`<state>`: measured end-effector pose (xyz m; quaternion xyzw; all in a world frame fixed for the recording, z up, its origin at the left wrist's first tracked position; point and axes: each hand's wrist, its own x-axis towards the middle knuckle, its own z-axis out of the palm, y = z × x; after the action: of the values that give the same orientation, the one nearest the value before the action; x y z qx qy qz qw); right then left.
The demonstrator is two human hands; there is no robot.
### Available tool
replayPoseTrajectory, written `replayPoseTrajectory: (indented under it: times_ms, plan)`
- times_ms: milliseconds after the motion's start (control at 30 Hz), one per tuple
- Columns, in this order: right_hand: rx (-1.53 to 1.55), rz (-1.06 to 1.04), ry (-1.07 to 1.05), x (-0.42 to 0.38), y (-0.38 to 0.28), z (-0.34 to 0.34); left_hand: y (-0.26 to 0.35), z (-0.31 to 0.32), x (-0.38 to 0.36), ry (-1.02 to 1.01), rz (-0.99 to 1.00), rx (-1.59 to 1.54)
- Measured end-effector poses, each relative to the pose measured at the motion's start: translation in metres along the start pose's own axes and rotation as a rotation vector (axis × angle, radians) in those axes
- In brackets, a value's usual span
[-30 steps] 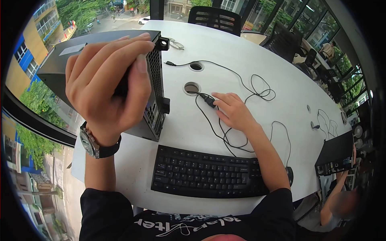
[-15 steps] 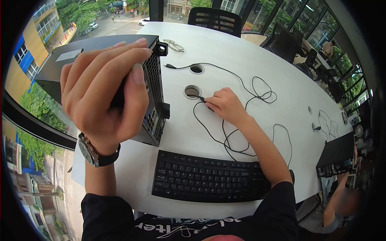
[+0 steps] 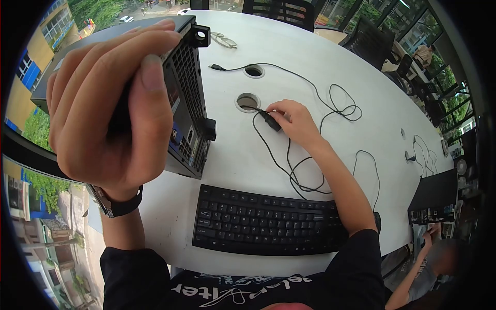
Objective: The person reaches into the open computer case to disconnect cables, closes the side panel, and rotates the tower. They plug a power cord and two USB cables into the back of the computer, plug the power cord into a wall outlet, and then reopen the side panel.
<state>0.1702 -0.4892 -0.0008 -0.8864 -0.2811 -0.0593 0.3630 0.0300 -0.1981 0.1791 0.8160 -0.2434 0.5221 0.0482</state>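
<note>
A black desktop computer case (image 3: 188, 103) stands at the left, its vented rear panel facing right. My left hand (image 3: 111, 103), with a watch on the wrist, is large in front of it. Its fingers are curled over the case's upper edge and the thumb lies against the side; the grip itself is partly hidden. On the white table, my right hand (image 3: 294, 121) pinches the black plug (image 3: 271, 122) of a power cord beside the lower cable hole (image 3: 248, 102). The cord runs down from there in loose loops.
A black keyboard (image 3: 263, 222) lies in front of me, under my right forearm. Another cable's connector (image 3: 217, 67) rests near the upper hole (image 3: 254, 71). Glasses (image 3: 223, 40) lie farther back. At the right, another person (image 3: 426, 268) sits by a second computer case (image 3: 434, 196).
The view has shifted, so the table sits higher in it. My left hand appears larger and farther left. My right fingers have shifted on the plug, and more of it shows now.
</note>
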Motion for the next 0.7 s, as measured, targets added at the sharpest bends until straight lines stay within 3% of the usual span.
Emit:
replayPoseTrajectory:
  times_ms: [100,333,433,500,700]
  plan:
    - [-0.195,-0.172,0.017,-0.001,0.019,-0.004,-0.002,-0.002,0.001,-0.022,0.023,0.002]
    - [-0.148,-0.08,0.043,-0.006,0.017,-0.008,-0.006,-0.005,0.002,-0.052,0.063,0.004]
    - [-0.208,-0.088,0.057,-0.004,0.007,-0.006,-0.006,-0.003,0.002,-0.046,0.06,-0.002]
    - [-0.365,0.018,0.011,-0.004,-0.009,-0.004,-0.006,-0.002,0.0,-0.026,0.052,0.0]
    - [-0.355,0.009,0.088,-0.009,-0.012,0.011,-0.007,-0.005,0.002,-0.058,0.061,0.003]
